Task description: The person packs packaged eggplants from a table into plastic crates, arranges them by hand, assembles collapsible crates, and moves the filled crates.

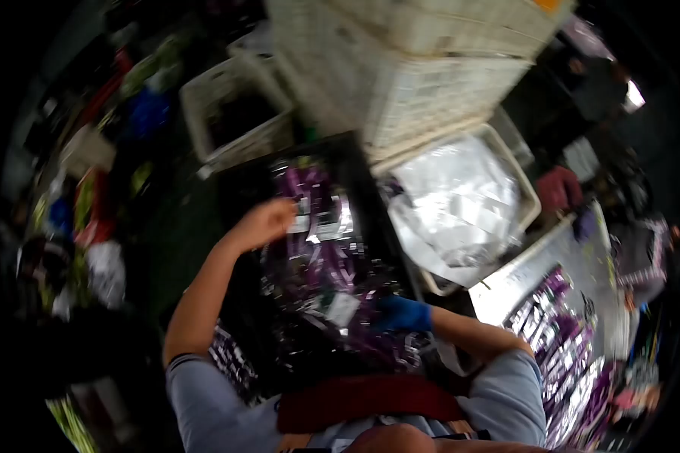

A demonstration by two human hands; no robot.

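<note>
In a black crate (383, 226), shiny purple packs (321, 266) lie, seemingly placed for easy reach of the left hand (276, 217) and blue-gloved right hand (402, 313), though blur hides whether either grips.

Glossy clear-plastic packs of purple produce (336, 268) lie crowded in a black crate (374, 192). At the crate's 12 o'clock end, purple strips point lengthwise toward 12; near 5 o'clock, a white label (342, 309) sits tilted. Blur hides finer detail.
</note>
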